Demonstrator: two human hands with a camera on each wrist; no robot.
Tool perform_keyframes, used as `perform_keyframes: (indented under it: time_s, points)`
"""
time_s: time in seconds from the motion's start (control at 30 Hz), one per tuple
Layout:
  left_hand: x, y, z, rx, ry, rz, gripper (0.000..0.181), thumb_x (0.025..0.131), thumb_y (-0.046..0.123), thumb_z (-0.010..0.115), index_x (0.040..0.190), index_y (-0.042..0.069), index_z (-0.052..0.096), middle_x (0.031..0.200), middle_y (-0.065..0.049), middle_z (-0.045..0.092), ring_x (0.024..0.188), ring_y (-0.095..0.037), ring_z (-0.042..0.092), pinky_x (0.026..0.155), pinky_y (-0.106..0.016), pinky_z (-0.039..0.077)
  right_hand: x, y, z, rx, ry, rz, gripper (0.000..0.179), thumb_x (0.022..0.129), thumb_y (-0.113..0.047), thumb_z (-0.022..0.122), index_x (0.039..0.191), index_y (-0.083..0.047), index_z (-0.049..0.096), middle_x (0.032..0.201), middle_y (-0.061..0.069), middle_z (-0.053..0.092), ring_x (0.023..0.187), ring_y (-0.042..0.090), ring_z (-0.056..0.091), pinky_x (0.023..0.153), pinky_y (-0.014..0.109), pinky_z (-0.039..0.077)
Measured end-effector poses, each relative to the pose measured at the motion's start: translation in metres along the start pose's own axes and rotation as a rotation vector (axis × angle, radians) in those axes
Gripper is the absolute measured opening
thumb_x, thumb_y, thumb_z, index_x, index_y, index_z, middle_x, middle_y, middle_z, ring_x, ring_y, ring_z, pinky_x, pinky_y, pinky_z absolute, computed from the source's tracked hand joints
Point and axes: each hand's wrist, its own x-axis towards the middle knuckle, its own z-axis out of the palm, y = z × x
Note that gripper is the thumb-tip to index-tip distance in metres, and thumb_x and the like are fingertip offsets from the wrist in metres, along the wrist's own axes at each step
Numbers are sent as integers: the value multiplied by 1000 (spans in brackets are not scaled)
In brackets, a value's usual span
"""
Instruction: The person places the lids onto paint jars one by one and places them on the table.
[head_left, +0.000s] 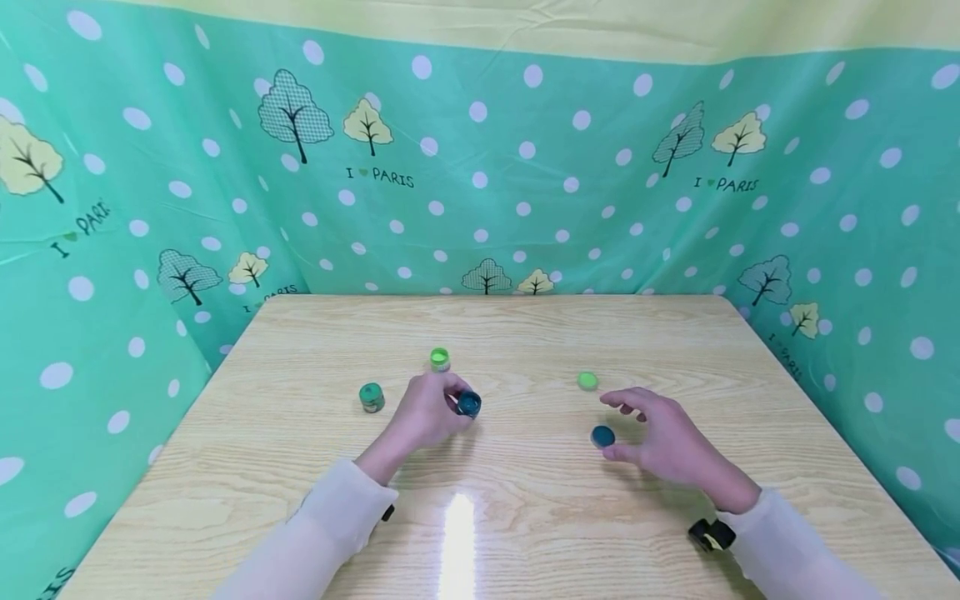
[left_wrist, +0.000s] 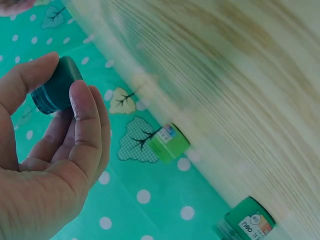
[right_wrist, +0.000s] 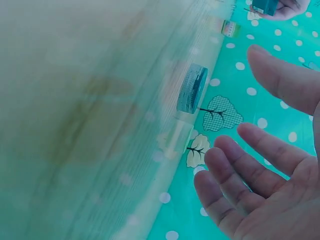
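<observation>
Your right hand [head_left: 666, 440], loosely spread and gripping nothing, hangs beside a dark blue lid [head_left: 603, 437] on the surface [head_left: 540, 500]; your left hand [head_left: 432, 410] pinches an uncapped dark blue jar [head_left: 469, 405]. Best to hold that jar level and keep its mouth clear. It looks squat and round, with a ringed neck. Left of your left hand stands a green jar [head_left: 371, 398]; beyond your right hand, a lime lid [head_left: 587, 381]; past your left, an uncapped lime jar [head_left: 439, 360].

Pale wooden counter [head_left: 517, 333]
On it are one green jar [head_left: 371, 398], one lime jar [head_left: 439, 360], one lime lid [head_left: 587, 381], one dark-blue lid [head_left: 602, 437]
</observation>
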Motion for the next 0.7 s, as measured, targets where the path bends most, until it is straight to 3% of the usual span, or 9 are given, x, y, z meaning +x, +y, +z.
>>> perform_keyframes:
  time_s: [0.7]
  points:
    - [-23,12,8,0,-51,78,26,78,1,86,99,10,74,86,1,68,76,-13,61,69,-29,55,9,-4,3,-15,-87,115,55,76,-15,92,125,-3,69,112,5,69,101,25,60,83,41,52]
